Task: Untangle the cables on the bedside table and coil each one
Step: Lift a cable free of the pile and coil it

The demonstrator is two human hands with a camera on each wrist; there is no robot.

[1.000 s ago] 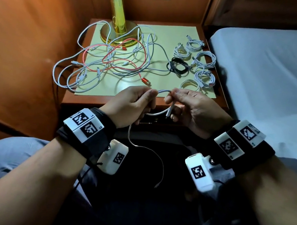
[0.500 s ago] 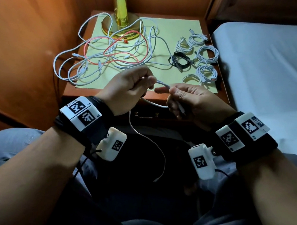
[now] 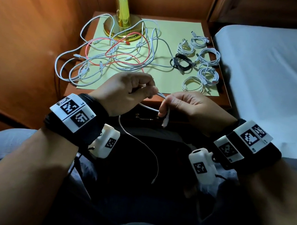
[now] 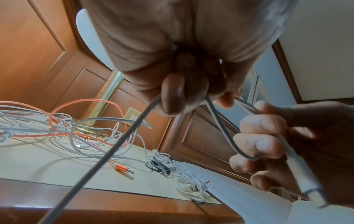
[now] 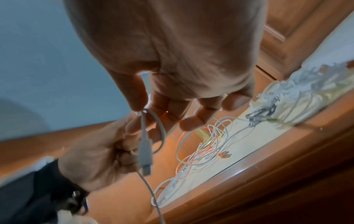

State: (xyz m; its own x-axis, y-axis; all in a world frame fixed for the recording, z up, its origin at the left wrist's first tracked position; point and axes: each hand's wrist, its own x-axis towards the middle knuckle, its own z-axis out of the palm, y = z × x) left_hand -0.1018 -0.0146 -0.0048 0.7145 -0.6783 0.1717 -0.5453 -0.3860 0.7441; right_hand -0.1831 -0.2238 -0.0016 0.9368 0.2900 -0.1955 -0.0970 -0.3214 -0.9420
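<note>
A thin white cable runs between my two hands in front of the bedside table. My left hand grips it in curled fingers, and the left wrist view shows the cable leaving that fist. My right hand pinches a small loop of it between thumb and forefinger. The plug end dangles below the pinch. The cable's tail hangs down over my lap. A tangle of white and red cables lies on the table's left half.
Several coiled white cables and one black coil sit on the right of the yellow-green mat. A brass lamp base stands at the back. A bed borders the right side, wood panelling the left.
Both hands have come closer together with the white cable. My right hand has shifted its hold, and the plug end now hangs straight down below its fingers.
</note>
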